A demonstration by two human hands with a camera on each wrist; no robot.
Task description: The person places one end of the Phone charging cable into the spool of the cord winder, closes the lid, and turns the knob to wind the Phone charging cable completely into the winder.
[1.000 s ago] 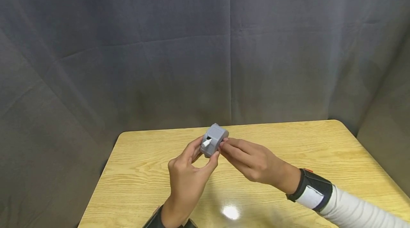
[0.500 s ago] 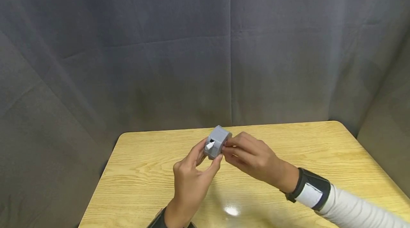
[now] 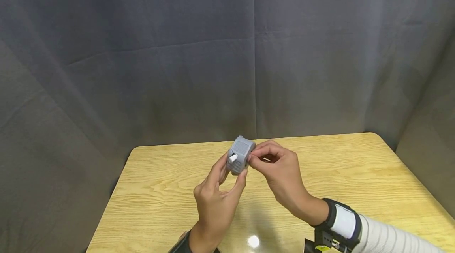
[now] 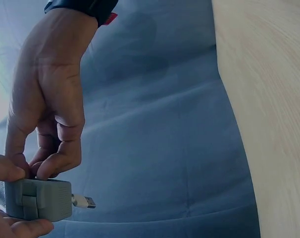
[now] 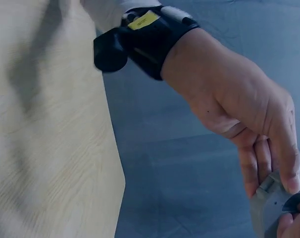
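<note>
A small grey plastic case (image 3: pixel 242 146) with a ribbed face is held above the table. My left hand (image 3: pixel 216 202) grips it between thumb and fingers. A white plug (image 3: pixel 232 158) sticks out of the side facing me. In the left wrist view, a white USB plug (image 4: pixel 83 201) juts from the opposite side of the case. My right hand (image 3: pixel 281 171) is at the case's right side, thumb and curled fingers pinching close against it. The right wrist view shows a dark round part (image 5: pixel 294 202) between those fingertips; I cannot tell what it is.
Below the hands is a light wood-grain table (image 3: pixel 153 190) with rounded far corners. Dark grey curtains (image 3: pixel 199 67) hang behind it and at both sides. Both wrists wear black bands; the right band (image 3: pixel 341 221) carries a small camera.
My right hand has turned at the wrist, its knuckles rising and its thumb coming into sight. The case, still in my left hand, has shifted slightly right and tilted a little.
</note>
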